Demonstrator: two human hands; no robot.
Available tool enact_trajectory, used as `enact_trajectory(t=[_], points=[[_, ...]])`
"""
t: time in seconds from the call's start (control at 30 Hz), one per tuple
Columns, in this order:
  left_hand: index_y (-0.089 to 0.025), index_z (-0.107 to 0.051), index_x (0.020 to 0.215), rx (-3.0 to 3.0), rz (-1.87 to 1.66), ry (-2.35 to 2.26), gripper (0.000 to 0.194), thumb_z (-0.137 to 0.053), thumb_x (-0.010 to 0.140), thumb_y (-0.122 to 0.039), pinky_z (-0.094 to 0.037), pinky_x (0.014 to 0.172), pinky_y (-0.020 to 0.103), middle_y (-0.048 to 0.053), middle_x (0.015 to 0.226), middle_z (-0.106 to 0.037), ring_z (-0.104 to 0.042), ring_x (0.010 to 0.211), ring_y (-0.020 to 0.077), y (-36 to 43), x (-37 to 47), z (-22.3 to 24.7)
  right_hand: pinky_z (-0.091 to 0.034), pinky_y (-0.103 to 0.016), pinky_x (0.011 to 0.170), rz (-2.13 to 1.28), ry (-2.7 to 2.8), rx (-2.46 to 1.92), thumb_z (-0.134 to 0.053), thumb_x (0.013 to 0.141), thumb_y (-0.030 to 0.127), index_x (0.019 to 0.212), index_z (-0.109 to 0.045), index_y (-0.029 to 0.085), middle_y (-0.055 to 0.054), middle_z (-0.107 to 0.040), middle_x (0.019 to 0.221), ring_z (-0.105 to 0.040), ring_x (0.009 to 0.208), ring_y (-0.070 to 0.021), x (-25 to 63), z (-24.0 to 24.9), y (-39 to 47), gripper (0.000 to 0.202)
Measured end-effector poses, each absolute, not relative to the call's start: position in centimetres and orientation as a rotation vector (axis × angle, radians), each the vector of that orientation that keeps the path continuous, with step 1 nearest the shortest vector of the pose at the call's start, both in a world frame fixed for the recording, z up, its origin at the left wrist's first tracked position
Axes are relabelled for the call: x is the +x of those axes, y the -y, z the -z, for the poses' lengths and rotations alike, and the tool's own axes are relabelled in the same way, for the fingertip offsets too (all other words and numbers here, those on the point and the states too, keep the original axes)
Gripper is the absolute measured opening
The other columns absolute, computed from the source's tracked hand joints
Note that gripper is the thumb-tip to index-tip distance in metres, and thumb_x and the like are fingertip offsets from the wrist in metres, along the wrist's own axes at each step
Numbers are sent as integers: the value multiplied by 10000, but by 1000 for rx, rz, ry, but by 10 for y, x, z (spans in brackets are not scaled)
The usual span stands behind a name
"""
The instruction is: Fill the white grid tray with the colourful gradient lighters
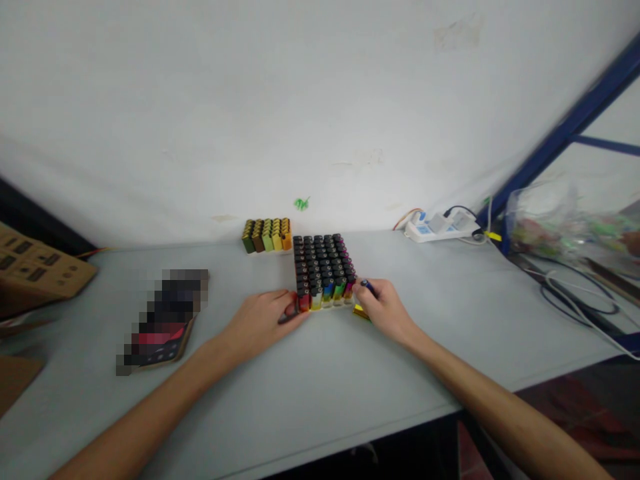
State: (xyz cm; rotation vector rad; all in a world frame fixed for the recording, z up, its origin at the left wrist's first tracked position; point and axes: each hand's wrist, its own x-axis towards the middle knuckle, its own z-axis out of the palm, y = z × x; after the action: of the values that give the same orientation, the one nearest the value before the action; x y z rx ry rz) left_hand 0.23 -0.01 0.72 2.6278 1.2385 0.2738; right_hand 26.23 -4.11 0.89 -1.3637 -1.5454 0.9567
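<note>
A clear tray packed with rows of upright lighters stands in the middle of the table; their tops are black and the front row shows red, clear, blue, green and pink bodies. At its front left corner, my left hand is closed, fingers at the side and thumb along the front. A dark patch between thumb and fingers is unclear. My right hand, at the front right corner, pinches a small dark blue object whose kind I cannot make out. Below those fingers shows a shiny yellow piece, partly hidden.
A second block of lighters with gold tops stands by the wall. A phone, partly pixelated, lies on the left, near a cardboard box. On the right are a power strip, loose cables and a blue frame.
</note>
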Motion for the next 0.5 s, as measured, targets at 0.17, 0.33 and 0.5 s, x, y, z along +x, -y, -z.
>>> enact_trajectory(t=[0.17,0.33,0.5], points=[[-211,-608,830,2622,-298,-1241,341,-530,997,-498,-425,654,300,28,811,-689,-634,696,199,0,2,-6,-315,-259,561,-938,1596,-1334,-464,956,465,697,-505,193,17,-430,653,-385,614,-129,265,-10,40,378],[-213,-610,835,2619,-305,-1245,332,-528,995,-492,-429,656,298,24,805,-685,-630,688,195,0,2,-5,-406,-254,619,-900,1816,-1193,-492,1018,522,991,-561,203,12,-551,753,-498,681,-148,275,-29,48,328],[-215,-607,836,2632,-302,-1214,327,-525,1000,-486,-431,663,294,26,797,-686,-641,709,206,0,3,-4,-485,-296,748,-667,2004,-1106,-432,1083,414,1072,-567,216,-42,-647,905,-602,794,-165,284,-50,54,240]])
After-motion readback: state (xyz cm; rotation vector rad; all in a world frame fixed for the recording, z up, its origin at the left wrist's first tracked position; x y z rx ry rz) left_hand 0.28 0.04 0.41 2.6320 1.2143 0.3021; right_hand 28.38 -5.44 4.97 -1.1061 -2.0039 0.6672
